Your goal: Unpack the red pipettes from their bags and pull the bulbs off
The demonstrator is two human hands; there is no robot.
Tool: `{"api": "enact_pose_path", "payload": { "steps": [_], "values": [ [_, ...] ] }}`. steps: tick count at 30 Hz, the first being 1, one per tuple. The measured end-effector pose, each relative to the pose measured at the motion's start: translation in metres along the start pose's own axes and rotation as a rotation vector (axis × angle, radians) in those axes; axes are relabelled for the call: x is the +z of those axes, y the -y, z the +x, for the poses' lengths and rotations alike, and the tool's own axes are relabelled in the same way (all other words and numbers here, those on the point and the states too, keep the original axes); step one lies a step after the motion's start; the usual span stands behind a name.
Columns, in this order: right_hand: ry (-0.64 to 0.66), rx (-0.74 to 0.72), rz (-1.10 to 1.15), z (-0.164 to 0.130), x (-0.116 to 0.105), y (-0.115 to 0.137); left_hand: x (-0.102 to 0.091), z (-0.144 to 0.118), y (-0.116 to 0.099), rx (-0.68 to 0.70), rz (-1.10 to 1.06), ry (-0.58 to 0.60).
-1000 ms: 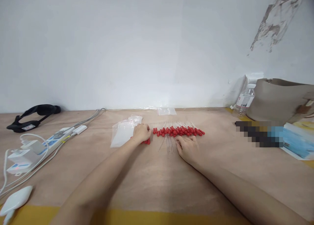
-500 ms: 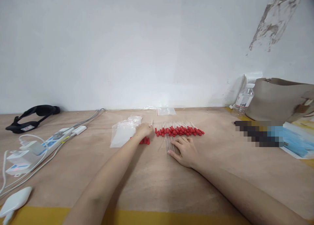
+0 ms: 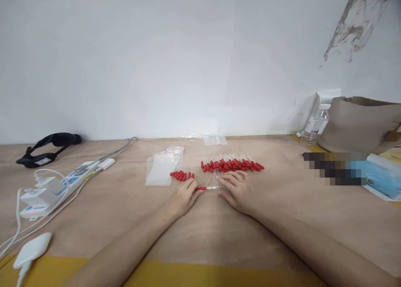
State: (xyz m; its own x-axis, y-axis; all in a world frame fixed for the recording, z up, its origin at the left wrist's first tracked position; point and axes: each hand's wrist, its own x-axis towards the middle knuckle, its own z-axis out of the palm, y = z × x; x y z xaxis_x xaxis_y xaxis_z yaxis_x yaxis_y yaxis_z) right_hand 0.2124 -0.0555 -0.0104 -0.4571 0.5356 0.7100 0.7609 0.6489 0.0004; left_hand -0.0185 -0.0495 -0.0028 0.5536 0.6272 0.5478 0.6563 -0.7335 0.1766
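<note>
On table [image 3: 200, 237], left hand [image 3: 184, 197] pinching red-capped dropper [image 3: 208, 188], right hand [image 3: 234, 186] steadying tube end

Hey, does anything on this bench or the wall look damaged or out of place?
Yes: the wall has a patch of peeled, stained paint at upper right. On the table, nothing looks spilled or broken.

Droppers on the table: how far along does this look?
Done: a long row of red-capped droppers lies assembled. In hand: the left hand holds a red cap on a glass tube that the right hand steadies. Left: a small group of loose red caps beside the plastic bags, and some bare tubes under the right hand.
</note>
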Motion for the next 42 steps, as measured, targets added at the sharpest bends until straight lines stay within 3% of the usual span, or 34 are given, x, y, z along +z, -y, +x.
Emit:
{"api": "enact_pose_path", "payload": {
  "steps": [11, 17, 23, 32, 37, 40, 42],
  "values": [
    [0.085, -0.005, 0.122, -0.002, 0.005, 0.013, 0.007, 0.003, -0.013, 0.073, -0.023, -0.025],
    [0.049, -0.054, 0.179, -0.004, 0.004, 0.013, 0.009, 0.008, -0.013, 0.201, 0.125, 0.022],
    [-0.023, -0.142, 0.119, -0.006, 0.001, 0.011, 0.008, 0.006, -0.014, 0.234, 0.149, 0.071],
    [-0.102, -0.308, -0.075, -0.012, -0.004, 0.006, 0.004, 0.007, -0.013, 0.199, 0.028, 0.136],
    [-0.119, -0.331, -0.078, -0.017, -0.011, 0.0, 0.005, 0.002, -0.013, 0.196, 0.007, 0.14],
    [-0.129, -0.281, -0.066, -0.018, -0.016, -0.008, -0.002, 0.0, -0.001, 0.093, 0.0, 0.077],
    [-0.137, -0.143, -0.076, -0.017, -0.017, -0.015, -0.011, 0.001, 0.012, -0.053, -0.029, -0.016]
  ]
}}
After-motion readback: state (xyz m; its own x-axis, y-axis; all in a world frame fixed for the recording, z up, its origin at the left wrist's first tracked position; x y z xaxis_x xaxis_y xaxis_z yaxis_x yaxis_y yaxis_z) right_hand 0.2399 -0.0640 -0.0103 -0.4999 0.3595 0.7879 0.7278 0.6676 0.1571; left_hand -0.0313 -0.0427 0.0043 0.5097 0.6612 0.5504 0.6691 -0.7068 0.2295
